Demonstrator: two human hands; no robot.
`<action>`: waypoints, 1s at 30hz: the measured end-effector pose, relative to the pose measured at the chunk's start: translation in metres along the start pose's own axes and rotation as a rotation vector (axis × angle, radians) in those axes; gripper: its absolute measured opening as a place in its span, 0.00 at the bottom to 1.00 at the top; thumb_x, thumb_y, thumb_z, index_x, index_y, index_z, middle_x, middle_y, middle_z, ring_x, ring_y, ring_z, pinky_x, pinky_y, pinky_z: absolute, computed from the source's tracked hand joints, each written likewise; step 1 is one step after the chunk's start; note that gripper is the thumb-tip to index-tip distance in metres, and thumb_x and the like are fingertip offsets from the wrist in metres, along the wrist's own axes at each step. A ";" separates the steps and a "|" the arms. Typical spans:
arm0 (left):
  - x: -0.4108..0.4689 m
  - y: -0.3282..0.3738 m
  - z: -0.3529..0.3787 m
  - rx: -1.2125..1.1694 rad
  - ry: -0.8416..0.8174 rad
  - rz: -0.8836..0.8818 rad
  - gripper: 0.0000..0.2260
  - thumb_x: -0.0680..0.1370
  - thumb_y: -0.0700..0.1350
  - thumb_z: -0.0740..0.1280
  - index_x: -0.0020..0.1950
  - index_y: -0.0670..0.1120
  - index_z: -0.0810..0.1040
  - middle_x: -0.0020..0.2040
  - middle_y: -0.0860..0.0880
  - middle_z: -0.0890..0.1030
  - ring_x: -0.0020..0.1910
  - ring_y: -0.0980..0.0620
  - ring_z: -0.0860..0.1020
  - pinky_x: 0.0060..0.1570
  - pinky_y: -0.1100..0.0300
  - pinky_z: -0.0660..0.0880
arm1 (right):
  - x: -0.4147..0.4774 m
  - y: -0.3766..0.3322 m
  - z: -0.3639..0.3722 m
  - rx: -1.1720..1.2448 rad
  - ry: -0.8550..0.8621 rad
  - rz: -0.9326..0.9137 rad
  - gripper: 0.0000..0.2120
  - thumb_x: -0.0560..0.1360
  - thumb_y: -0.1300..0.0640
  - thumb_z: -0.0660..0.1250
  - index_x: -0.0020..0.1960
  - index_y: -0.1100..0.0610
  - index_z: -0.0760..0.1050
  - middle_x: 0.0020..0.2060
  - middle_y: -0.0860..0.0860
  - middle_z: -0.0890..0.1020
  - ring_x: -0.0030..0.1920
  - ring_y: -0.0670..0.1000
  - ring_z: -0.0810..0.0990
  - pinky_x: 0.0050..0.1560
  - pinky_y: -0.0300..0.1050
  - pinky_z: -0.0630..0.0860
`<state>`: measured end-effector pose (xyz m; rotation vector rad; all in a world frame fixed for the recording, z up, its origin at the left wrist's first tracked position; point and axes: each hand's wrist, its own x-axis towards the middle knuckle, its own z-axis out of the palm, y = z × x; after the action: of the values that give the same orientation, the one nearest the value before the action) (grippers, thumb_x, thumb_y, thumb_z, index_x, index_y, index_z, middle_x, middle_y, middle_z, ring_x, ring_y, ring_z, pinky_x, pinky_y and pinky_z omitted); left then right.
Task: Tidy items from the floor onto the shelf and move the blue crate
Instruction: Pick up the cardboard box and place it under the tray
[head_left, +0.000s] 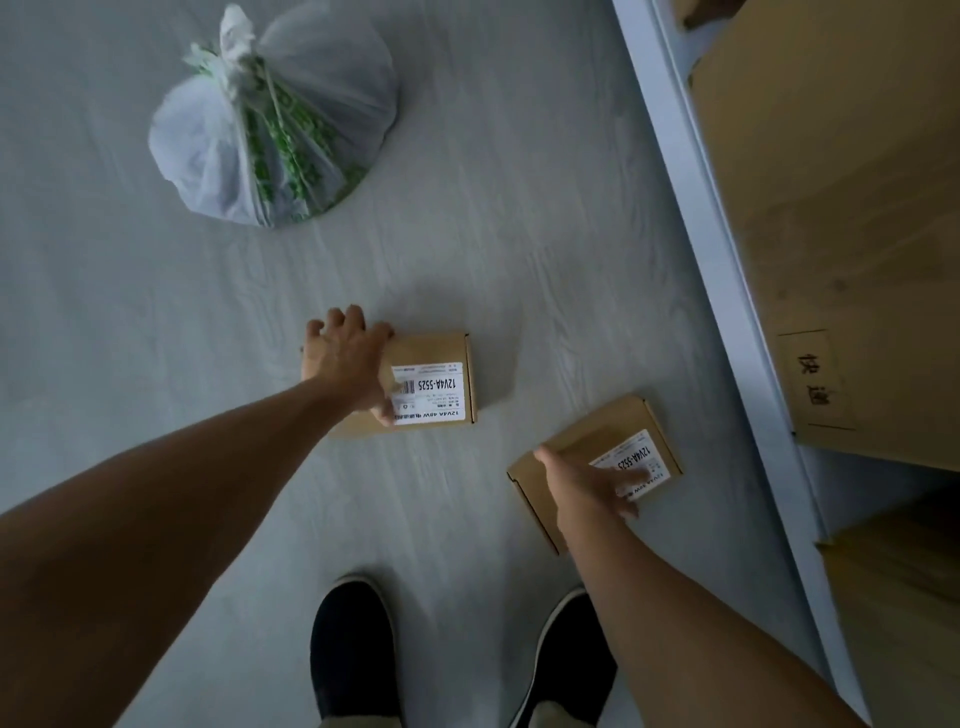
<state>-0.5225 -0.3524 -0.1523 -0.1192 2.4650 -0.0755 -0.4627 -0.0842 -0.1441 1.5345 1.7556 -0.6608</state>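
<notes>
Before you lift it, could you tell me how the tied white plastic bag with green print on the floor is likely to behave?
The tied white plastic bag with green print will probably sag and shift, since its thin film is creased and bulging. Its knotted top looks like the natural grip. It seems unlikely to roll, as it spreads flat on the grey floor; its weight cannot be judged.

Bare forearms, black slip-on shoes (353, 649)

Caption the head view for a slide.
Left hand and right hand each reach a small cardboard box on the floor beside the shelf.
</notes>
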 end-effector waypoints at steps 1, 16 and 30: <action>-0.008 -0.002 0.001 -0.040 -0.012 -0.035 0.50 0.46 0.65 0.79 0.66 0.54 0.71 0.59 0.47 0.75 0.59 0.44 0.72 0.59 0.48 0.69 | -0.008 0.001 -0.006 0.013 0.003 -0.008 0.67 0.58 0.41 0.80 0.78 0.48 0.34 0.78 0.63 0.44 0.76 0.68 0.52 0.72 0.68 0.57; -0.336 0.005 -0.283 -1.647 -0.241 -0.252 0.18 0.73 0.48 0.74 0.59 0.48 0.73 0.55 0.46 0.82 0.51 0.48 0.81 0.43 0.55 0.79 | -0.380 0.047 -0.273 -0.228 -0.169 -0.770 0.61 0.57 0.35 0.77 0.77 0.35 0.39 0.71 0.53 0.58 0.71 0.58 0.60 0.69 0.62 0.66; -0.574 0.004 -0.531 -1.807 -0.352 0.253 0.39 0.61 0.58 0.80 0.66 0.48 0.70 0.62 0.45 0.82 0.59 0.45 0.82 0.61 0.42 0.77 | -0.660 0.130 -0.467 -0.170 0.151 -1.095 0.63 0.52 0.22 0.67 0.76 0.35 0.35 0.71 0.53 0.55 0.71 0.57 0.61 0.66 0.61 0.70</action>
<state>-0.4079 -0.2755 0.6177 -0.4919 1.4309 2.0088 -0.3829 -0.1179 0.6701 0.3996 2.6462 -0.8606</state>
